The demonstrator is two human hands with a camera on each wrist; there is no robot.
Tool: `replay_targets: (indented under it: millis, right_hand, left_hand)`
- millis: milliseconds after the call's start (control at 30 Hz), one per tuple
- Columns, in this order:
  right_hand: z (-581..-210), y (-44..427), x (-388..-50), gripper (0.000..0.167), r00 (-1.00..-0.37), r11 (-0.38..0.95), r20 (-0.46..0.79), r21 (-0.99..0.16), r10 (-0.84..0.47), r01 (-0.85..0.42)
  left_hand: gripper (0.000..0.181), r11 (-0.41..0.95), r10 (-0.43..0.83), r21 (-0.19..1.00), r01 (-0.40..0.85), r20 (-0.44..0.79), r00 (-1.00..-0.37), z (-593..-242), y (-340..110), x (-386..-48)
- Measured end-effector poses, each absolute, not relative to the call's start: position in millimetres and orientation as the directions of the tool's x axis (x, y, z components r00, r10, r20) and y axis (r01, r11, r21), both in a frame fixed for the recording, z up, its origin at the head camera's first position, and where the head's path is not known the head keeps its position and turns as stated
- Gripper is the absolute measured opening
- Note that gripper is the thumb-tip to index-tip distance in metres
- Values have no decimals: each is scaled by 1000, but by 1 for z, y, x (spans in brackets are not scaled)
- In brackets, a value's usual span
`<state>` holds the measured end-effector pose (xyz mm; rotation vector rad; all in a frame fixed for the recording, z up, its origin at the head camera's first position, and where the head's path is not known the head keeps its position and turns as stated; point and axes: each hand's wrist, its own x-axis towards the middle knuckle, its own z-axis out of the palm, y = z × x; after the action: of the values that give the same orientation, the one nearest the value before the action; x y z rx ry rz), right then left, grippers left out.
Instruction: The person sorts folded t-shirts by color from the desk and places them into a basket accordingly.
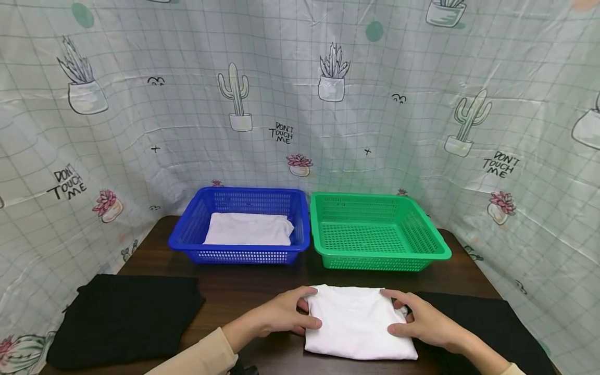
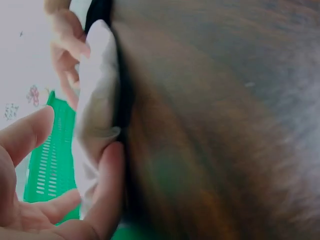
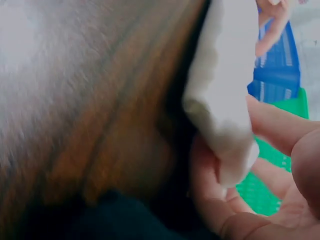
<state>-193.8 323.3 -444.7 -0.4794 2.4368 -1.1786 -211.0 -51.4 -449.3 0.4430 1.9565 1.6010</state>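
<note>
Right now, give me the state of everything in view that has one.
Held white cloth: folded.
Left hand: gripping its left side.
Right hand: gripping its right side.
Blue basket: upright, holding another folded white cloth.
Green basket: upright, slotted floor showing.
Left black cloth: lying flat.
Right black cloth: flat, partly hidden.
Backdrop: hanging, wrinkled.

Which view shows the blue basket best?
The head view: the blue basket sits whole and unblocked there. The right wrist view catches only part, beside the held white cloth; the left wrist view shows none.
</note>
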Motion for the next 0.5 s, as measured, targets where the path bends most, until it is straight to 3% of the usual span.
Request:
replay_targets:
  millis: [200, 333, 500]
  right_hand:
    - [-450, 309, -193, 71, -857, 474, -198, -878, -477, -61]
    - [-450, 294, -191, 73, -848, 386, -230, -922, -479, 32]
    - [-453, 278, -194, 70, -835, 346, -220, -938, -504, 38]
  left_hand:
    - [63, 174, 550, 980, -92, -174, -817, -456, -50, -213]
    - [59, 209, 509, 976, -63, -164, -845, -459, -50, -214]
    - [60, 230, 507, 972, -53, -166, -846, -460, -56, -217]
